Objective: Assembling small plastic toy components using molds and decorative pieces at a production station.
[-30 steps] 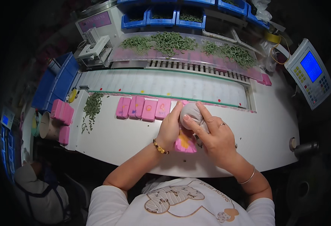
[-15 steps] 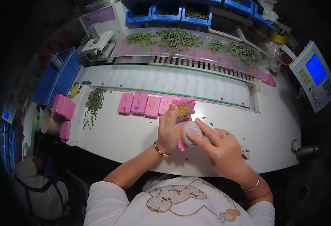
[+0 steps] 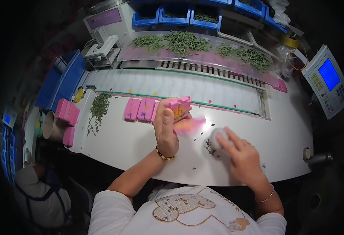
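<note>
Shirt (image 3: 215, 201): was white, with a brown-outlined cartoon figure (image 3: 178, 207)
Sleeves (image 3: 111, 207): were short, plain white
Left bracelet (image 3: 165, 155): had dark beads, gold-coloured pieces
Right bangle (image 3: 268, 194): was thin, silvery

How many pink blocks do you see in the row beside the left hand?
3: a left-end block, a middle block, and a third block partly behind the left hand. More may be hidden there.

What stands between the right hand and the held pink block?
A blurred pink piece just below the pink block in the left hand, then small dark bits on the tabletop. Nothing else visible before the right hand and the grey ball it holds.
</note>
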Action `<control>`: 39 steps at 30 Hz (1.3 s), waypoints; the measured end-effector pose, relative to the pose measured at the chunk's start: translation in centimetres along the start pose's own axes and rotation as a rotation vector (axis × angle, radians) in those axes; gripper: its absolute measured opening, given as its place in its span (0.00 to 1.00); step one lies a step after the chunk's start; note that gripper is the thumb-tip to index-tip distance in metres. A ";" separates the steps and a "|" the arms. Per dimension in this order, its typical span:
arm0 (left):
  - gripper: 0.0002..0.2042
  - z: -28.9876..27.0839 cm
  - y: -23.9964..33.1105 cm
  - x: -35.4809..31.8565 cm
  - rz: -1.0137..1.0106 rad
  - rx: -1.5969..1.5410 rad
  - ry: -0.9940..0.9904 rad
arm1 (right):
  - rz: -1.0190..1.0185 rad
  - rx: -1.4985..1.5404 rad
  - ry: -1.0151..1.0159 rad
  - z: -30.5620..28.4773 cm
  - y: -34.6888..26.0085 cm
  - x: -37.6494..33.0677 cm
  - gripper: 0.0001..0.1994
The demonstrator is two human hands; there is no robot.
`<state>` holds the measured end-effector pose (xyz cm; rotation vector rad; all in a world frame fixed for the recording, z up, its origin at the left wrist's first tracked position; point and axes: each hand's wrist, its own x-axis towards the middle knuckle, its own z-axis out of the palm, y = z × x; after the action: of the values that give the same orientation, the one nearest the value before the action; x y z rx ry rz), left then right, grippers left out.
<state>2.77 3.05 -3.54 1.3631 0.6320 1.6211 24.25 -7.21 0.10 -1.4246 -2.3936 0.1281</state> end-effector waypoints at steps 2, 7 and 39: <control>0.31 0.3 -0.1 0.3 -0.269 -0.131 0.153 | 0.188 -0.152 0.020 -0.3 1.7 -0.6 0.35; 0.28 1.1 -0.2 0.0 -0.628 -0.296 -0.044 | 0.249 -0.214 0.038 0.0 3.1 0.0 0.32; 0.20 0.0 -3.1 3.6 -0.084 0.692 -0.300 | 0.549 1.145 0.375 0.8 2.4 5.2 0.18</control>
<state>3.81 7.61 -4.37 1.9927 1.1055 1.1270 23.68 -1.43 0.05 -1.2513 -1.1488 1.0497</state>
